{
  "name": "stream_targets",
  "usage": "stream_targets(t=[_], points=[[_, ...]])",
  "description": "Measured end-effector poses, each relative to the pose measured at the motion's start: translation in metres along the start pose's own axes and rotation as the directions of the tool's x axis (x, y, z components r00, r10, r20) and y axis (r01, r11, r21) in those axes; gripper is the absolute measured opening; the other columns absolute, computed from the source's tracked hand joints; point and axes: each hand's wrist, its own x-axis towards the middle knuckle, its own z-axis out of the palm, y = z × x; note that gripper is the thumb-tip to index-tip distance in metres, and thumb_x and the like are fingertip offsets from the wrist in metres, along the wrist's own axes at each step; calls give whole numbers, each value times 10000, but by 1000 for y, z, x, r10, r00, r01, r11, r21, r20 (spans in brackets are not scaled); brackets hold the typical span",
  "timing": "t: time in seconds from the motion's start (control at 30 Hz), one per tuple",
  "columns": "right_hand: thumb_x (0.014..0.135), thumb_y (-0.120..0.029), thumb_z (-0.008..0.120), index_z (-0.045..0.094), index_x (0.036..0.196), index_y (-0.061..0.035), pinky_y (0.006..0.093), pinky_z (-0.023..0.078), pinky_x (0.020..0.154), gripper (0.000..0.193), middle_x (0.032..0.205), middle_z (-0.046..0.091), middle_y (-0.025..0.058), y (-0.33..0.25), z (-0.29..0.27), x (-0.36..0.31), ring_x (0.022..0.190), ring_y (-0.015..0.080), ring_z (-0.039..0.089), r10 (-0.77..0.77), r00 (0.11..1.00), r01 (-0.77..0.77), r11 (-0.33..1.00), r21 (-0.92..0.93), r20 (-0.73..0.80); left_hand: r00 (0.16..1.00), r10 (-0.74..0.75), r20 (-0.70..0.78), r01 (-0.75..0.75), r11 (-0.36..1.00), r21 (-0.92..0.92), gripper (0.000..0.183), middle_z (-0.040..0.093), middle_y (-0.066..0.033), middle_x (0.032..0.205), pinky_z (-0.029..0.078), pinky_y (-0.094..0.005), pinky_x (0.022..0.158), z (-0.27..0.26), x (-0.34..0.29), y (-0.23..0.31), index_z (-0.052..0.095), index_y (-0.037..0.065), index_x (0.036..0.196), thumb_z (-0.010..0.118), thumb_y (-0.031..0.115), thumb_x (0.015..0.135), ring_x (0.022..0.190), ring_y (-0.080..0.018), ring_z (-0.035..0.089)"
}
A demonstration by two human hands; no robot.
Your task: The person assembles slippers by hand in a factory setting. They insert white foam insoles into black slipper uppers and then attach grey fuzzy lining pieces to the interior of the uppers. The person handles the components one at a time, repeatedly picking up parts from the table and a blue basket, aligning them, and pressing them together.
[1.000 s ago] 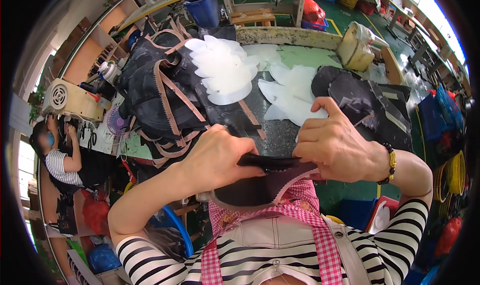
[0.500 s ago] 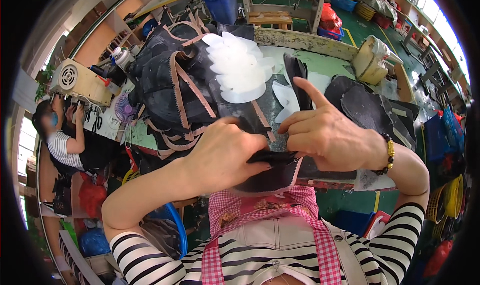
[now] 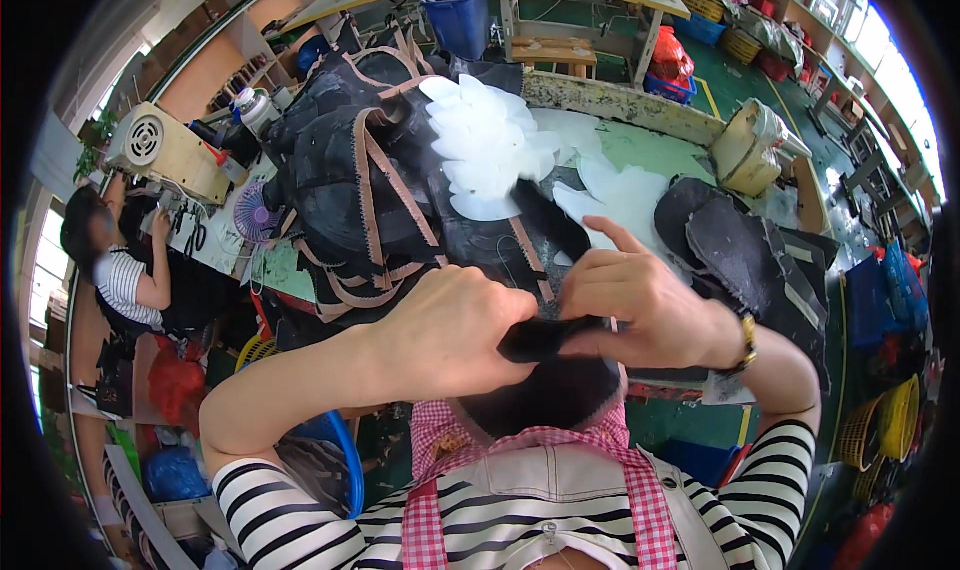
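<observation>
In front of my chest, my left hand (image 3: pixel 450 325) is closed on a black fabric piece (image 3: pixel 540 395), which hangs toward my apron with a pale zigzag-cut edge. The thumb and lower fingers of my right hand (image 3: pixel 650 305) pinch the same piece, while its index finger points up and away. Between the two hands the fabric is folded over in a dark band. Just beyond them on the bench lies a pile of white petal-shaped pieces (image 3: pixel 485 145). Another black piece (image 3: pixel 555 220) sits by that pile, smeared by motion.
A large heap of black pieces with tan edging (image 3: pixel 320 160) covers the bench's left side. Flat black pieces (image 3: pixel 735 235) lie to the right, near a cream block-like container (image 3: pixel 750 150). A purple fan (image 3: pixel 258 213) stands left, and beyond it a co-worker (image 3: pixel 125 270) sits at a machine.
Both hands have come slightly nearer to me with the fabric, whose fold now shows broader. The upright dark piece beyond my right hand now leans left, uncovering more white pieces.
</observation>
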Motion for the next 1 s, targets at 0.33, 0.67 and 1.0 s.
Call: stream_targets(t=[0.33,0.67,1.0], points=[[672,-89,810,591,724,-54,557,242,1100,227,869,696,31,-6,-9,-6,971,261,661,-70,981,119,954,274,-181,910,17,-414,-373,469,-801,844,662,-117,1043,536,-281,822,39,-13,-36,327,24,1390,753,-149,682,952,-208,677],[732,-125,802,597,692,-51,560,196,1102,222,854,715,56,6,-6,-15,965,244,679,-53,998,70,789,610,-46,938,52,-344,-255,776,-577,506,733,-85,808,522,-221,705,22,-18,-23,637,9,1140,800,-55,665,757,-123,701],[737,-139,811,682,784,-29,508,248,1117,176,886,722,69,10,3,-14,898,194,683,115,993,-79,834,547,-31,822,265,-505,-503,753,-424,227,658,-288,1038,566,-339,782,19,-21,-24,636,8,917,768,-39,739,902,-299,699]])
